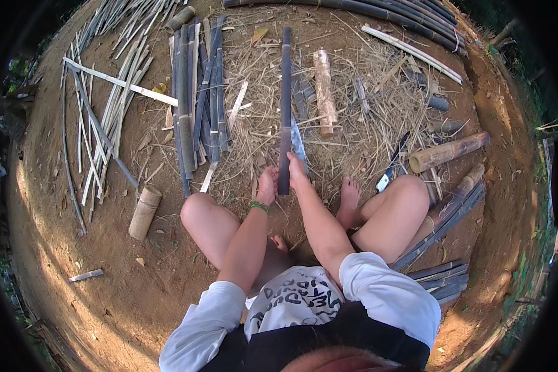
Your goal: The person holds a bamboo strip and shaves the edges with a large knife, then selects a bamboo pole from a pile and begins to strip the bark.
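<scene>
A long dark split bamboo strip (286,105) stands out in front of me, pointing away, its lower end between my hands. My right hand (297,172) is closed at the strip's right edge, fingers partly hidden behind it. Just beyond that hand a broad grey knife blade (298,146) shows beside the strip; its handle is hidden, and I cannot tell whether the hand touches it. My left hand (267,185), with a green bracelet at the wrist, is curled closed just left of the strip's lower end; what it holds is hidden.
Shavings litter the ground ahead, with a bamboo section (324,93) lying on them. A knife with a pale handle (383,183) lies by my right knee. Split bamboo strips (198,99) and pale slats (121,105) lie left. Bamboo pieces (449,152) lie right; long dark poles (378,11) lie far ahead.
</scene>
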### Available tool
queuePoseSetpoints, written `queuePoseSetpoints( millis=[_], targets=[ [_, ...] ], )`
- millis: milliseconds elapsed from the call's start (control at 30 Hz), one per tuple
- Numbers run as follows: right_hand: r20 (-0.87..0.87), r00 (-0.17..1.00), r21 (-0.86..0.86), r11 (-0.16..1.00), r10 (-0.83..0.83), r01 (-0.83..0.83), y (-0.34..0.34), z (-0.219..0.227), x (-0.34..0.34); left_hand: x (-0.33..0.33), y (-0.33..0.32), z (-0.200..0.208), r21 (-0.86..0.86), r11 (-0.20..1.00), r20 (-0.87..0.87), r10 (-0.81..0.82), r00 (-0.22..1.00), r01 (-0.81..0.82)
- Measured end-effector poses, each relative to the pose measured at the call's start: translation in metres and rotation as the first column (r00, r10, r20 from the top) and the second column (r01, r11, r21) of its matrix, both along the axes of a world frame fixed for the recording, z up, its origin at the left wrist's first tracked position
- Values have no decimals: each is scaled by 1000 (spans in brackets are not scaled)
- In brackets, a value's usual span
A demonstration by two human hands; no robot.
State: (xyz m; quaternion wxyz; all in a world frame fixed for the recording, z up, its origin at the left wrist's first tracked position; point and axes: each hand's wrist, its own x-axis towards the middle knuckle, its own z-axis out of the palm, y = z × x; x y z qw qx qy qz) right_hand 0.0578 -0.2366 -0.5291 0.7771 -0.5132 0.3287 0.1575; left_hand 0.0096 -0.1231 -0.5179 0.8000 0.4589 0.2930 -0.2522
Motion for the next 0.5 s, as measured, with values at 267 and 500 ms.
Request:
queuePoseSetpoints(
  millis=[267,500],
  targets=[
    [-22,997,151,986,74,-69,-24,9,-9,11,-10,0,127,991,3,37,999,-38],
    [67,997,149,987,43,-53,-37,2,-16,11,-36,5,330,933,76,126,989,-144]
  ],
)
